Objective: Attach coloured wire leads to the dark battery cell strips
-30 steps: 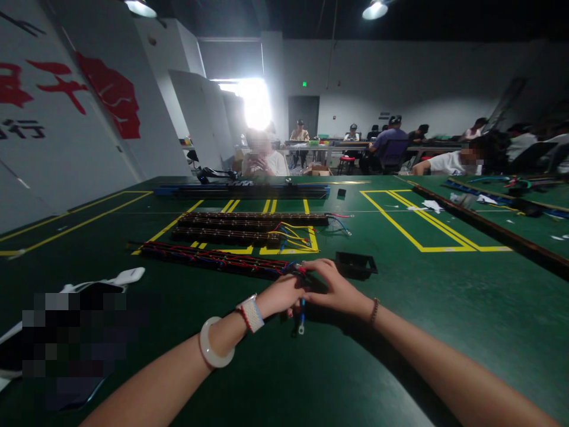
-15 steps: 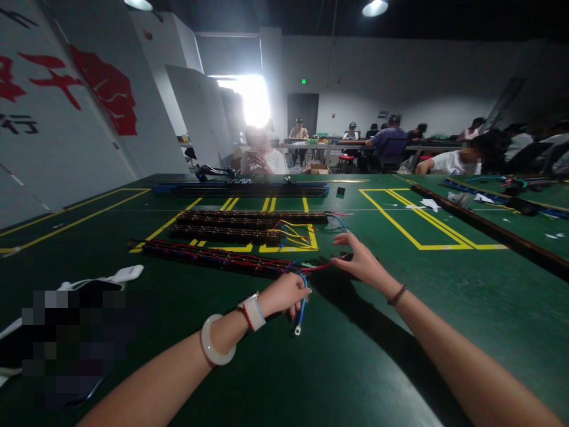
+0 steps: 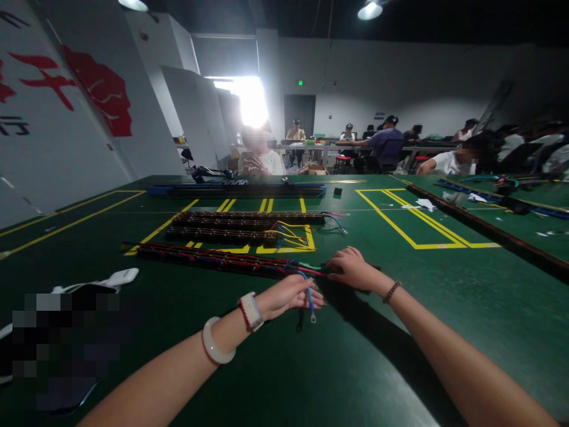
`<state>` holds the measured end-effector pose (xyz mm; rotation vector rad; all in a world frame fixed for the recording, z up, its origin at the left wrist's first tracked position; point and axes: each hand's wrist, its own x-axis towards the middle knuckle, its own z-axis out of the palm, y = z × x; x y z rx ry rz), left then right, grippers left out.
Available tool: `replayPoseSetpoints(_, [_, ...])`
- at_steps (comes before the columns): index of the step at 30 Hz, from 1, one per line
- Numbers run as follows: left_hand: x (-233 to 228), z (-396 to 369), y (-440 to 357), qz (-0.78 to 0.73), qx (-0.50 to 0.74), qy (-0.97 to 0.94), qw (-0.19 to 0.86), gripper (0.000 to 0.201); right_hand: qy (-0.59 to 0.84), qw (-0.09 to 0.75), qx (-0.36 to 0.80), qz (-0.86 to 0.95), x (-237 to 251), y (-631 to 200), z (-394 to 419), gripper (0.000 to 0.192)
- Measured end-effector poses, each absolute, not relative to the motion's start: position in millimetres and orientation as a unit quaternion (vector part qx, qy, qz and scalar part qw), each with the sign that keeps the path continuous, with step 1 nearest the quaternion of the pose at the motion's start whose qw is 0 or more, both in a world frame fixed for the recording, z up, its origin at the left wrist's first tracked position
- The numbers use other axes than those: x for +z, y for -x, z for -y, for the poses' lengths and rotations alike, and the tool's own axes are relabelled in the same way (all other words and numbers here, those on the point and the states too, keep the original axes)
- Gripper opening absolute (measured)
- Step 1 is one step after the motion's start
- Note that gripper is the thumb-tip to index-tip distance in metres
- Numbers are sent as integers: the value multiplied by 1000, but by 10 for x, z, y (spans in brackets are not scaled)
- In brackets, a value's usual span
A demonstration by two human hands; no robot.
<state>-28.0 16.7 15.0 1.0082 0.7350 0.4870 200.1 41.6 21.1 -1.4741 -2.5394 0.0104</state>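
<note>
A long dark bar strung with red and blue wires lies across the green table, red and green cables leading out of its right end. My left hand, with a watch and a pale bangle on its wrist, has its thumb against a blue cable; the other fingers are stretched out. A metal ring lug hangs at the cable's lower end. My right hand is curled, palm down, around the red and green cables. Its fingers hide the cable ends, and something dark shows under its palm.
Several shorter dark bars with yellow and blue leads lie behind, on yellow table markings. Long blue-edged parts lie at the far edge. A brown rail runs along the right. A blurred dark object lies at left. People sit beyond the table.
My right hand has come down and closed around the cables from a more open pose. My left fingers have straightened, and the blue cable's lug has swung right and up.
</note>
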Motion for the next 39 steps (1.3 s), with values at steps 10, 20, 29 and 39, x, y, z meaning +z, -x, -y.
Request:
replayPoseSetpoints(10, [-10,-129,188,-277,285,-396,828,12,511,119,126,842,456,-1774,-145,15])
replayPoseSetpoints(20, [4,-103,203,-194,261,-350,878,19,549,98,117,822,350,-1593,8,16])
replayPoseSetpoints(29, [-46,-94,112,-238,304,-297,874,12,574,64,79,813,439,-1444,131,45])
replayPoseSetpoints(39, [-44,-119,195,-248,281,-307,875,12,500,61,31,863,432,-1698,-99,20])
